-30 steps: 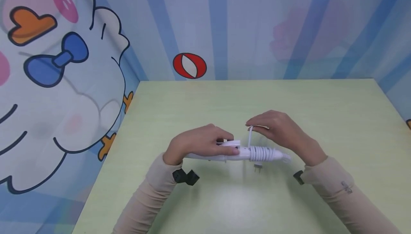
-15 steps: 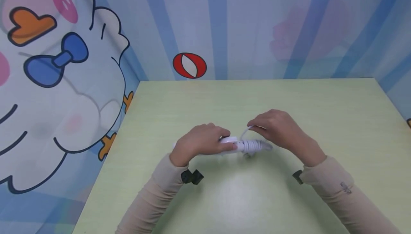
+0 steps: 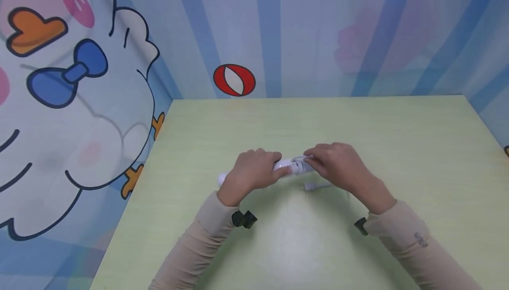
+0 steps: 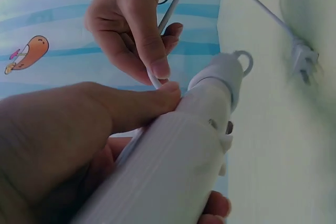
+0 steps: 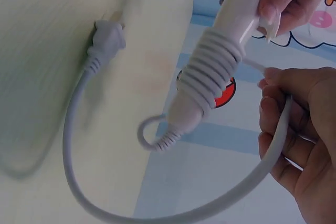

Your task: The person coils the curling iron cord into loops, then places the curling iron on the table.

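In the head view my left hand (image 3: 254, 170) grips the body of a white curling iron (image 3: 283, 164), which is held tilted above the table. Thumb and fingers wrap its barrel in the left wrist view, near small buttons. My right hand (image 3: 338, 166) pinches the white power cord (image 5: 260, 177) beside the handle end. Several turns of that cord (image 5: 210, 69) lie tightly round the handle in the right wrist view. Its free length loops below the right hand to a two-pin plug (image 5: 107, 38), hanging close over the table. In the head view the right hand hides the handle's end.
A pale green table (image 3: 397, 131) spreads under both hands. Behind it stands a blue striped wall (image 3: 306, 38) with a printed red ball (image 3: 234, 80). A wall with a large cartoon bird (image 3: 99, 117) borders the left side.
My left hand has shifted right and slightly away with the curling iron, which has turned. The right hand has come closer to the coils, and the plug end now hangs out on a looser cord.
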`<state>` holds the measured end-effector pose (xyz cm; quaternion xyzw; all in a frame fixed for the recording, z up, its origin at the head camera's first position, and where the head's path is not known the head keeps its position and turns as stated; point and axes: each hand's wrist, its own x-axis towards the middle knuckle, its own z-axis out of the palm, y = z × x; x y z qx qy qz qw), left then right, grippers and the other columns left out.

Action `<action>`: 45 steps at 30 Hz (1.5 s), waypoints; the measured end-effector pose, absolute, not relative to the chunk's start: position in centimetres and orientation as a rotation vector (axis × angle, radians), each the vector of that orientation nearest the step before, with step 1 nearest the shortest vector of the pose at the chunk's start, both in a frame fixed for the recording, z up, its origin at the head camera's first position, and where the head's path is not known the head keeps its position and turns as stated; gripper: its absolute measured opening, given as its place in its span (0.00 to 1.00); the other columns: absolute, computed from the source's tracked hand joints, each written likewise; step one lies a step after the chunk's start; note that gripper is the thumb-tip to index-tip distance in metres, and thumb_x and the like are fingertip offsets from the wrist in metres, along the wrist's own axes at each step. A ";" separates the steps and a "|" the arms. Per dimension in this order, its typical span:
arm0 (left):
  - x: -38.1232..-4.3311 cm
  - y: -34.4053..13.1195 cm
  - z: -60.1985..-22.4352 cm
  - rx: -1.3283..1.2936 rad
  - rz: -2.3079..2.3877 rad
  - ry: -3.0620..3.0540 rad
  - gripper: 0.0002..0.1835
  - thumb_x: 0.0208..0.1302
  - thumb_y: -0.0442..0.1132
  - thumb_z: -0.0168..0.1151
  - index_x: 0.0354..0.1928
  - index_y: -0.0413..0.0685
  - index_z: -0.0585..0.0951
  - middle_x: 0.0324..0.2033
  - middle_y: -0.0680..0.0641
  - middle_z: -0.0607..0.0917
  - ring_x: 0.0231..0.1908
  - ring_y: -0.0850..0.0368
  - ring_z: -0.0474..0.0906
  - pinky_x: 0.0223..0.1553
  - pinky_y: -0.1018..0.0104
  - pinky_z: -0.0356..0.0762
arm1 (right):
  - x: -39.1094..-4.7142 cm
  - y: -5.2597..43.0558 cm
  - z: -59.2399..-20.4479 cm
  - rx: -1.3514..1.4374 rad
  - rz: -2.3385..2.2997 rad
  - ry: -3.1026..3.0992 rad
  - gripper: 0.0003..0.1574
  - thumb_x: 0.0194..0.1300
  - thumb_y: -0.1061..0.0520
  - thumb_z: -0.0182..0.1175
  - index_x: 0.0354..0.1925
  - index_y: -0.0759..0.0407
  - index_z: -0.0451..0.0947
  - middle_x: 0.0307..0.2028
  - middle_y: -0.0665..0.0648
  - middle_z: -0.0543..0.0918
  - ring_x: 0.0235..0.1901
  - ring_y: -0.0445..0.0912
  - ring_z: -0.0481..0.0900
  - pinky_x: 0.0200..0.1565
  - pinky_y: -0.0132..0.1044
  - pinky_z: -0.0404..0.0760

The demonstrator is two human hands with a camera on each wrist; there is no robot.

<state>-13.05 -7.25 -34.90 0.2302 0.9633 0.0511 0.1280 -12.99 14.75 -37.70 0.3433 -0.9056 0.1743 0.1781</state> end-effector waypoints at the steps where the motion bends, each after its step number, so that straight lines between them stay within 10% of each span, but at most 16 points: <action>1: -13.1 -7.2 -35.0 0.652 0.167 2.813 0.20 0.66 0.63 0.51 0.39 0.55 0.75 0.21 0.53 0.74 0.21 0.58 0.71 0.21 0.66 0.64 | -12.9 14.6 -37.8 0.953 0.510 -2.560 0.08 0.57 0.58 0.68 0.37 0.59 0.85 0.28 0.53 0.87 0.20 0.41 0.78 0.26 0.36 0.76; 10: -13.8 -7.5 -36.0 0.531 0.324 2.926 0.23 0.67 0.65 0.47 0.39 0.53 0.73 0.20 0.52 0.73 0.19 0.57 0.69 0.20 0.66 0.62 | -12.3 13.8 -38.9 0.765 0.710 -2.568 0.12 0.63 0.57 0.62 0.44 0.61 0.83 0.21 0.50 0.79 0.17 0.37 0.66 0.22 0.31 0.65; 20: -14.4 -7.9 -36.0 0.447 0.495 2.973 0.21 0.66 0.63 0.50 0.40 0.53 0.75 0.21 0.51 0.76 0.19 0.58 0.71 0.19 0.67 0.64 | -11.5 13.1 -40.4 0.591 1.107 -2.629 0.20 0.67 0.58 0.59 0.56 0.63 0.76 0.28 0.55 0.85 0.21 0.37 0.77 0.25 0.30 0.74; 45: -13.6 -9.2 -33.9 0.584 0.872 2.747 0.18 0.66 0.61 0.53 0.41 0.56 0.77 0.28 0.53 0.80 0.28 0.57 0.76 0.28 0.66 0.73 | -11.7 12.9 -43.2 0.694 1.378 -2.454 0.08 0.62 0.61 0.63 0.40 0.58 0.85 0.38 0.53 0.88 0.36 0.41 0.85 0.37 0.34 0.81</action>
